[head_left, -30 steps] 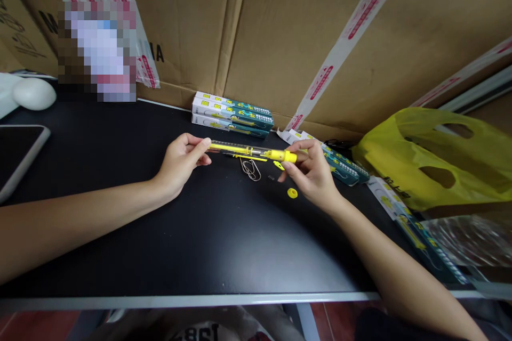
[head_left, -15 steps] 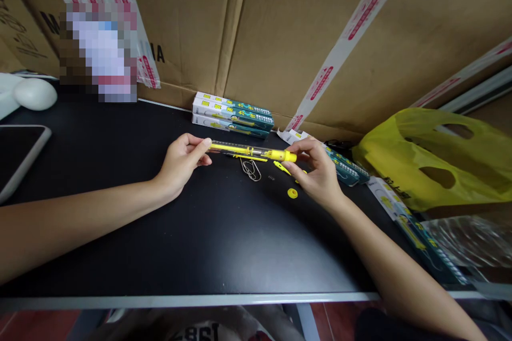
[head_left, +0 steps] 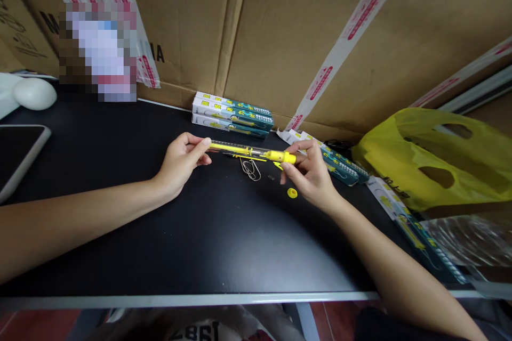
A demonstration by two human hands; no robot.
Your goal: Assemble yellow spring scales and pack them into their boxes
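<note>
A clear-tubed spring scale (head_left: 248,151) with yellow inner parts is held level above the black table. My left hand (head_left: 182,162) pinches its left end between thumb and fingers. At the other end, my right hand (head_left: 316,176) has its fingers around the yellow end piece (head_left: 283,157). Below the tube lie metal hooks (head_left: 251,170), a thin yellow strip (head_left: 258,158) and a tiny spring (head_left: 271,177). A yellow ring-like cap (head_left: 292,193) rests just left of my right hand. Another small yellow part is mostly hidden behind the right fingers.
Printed spring-scale boxes (head_left: 232,116) are stacked against the cardboard (head_left: 300,21). More boxes (head_left: 416,229) lie at the right, beside a yellow plastic bag (head_left: 432,154) and clear plastic (head_left: 472,240). A tablet-like device (head_left: 22,154) and a white rounded object (head_left: 35,94) are at the left.
My right fingers have shifted slightly at the yellow end piece, and the thumb now sits a little further left. My left hand and the tube have hardly moved.
</note>
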